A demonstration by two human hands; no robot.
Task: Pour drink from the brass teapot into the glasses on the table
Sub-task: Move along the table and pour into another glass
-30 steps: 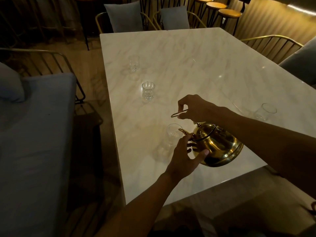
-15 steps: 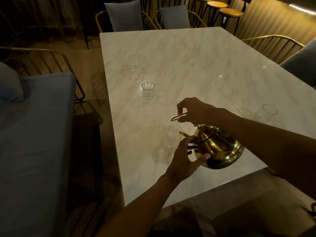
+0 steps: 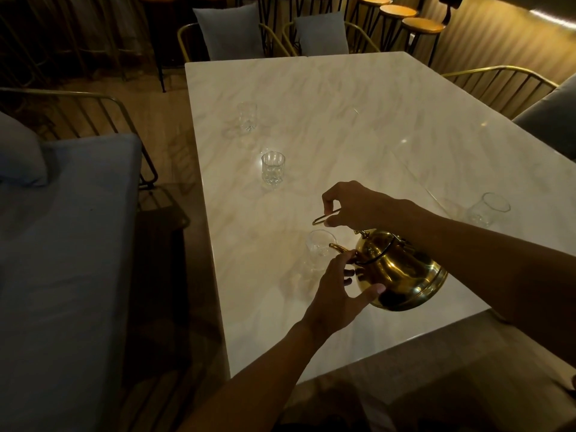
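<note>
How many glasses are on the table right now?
4. One at the teapot's spout, one mid-table near the left edge, one farther back along that edge, and one at the right edge. The arms may hide others.

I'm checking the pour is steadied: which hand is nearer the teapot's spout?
Left. The left hand supports the brass teapot just under the spout, its thumb on the belly. The right hand grips the handle above the spout.
</note>
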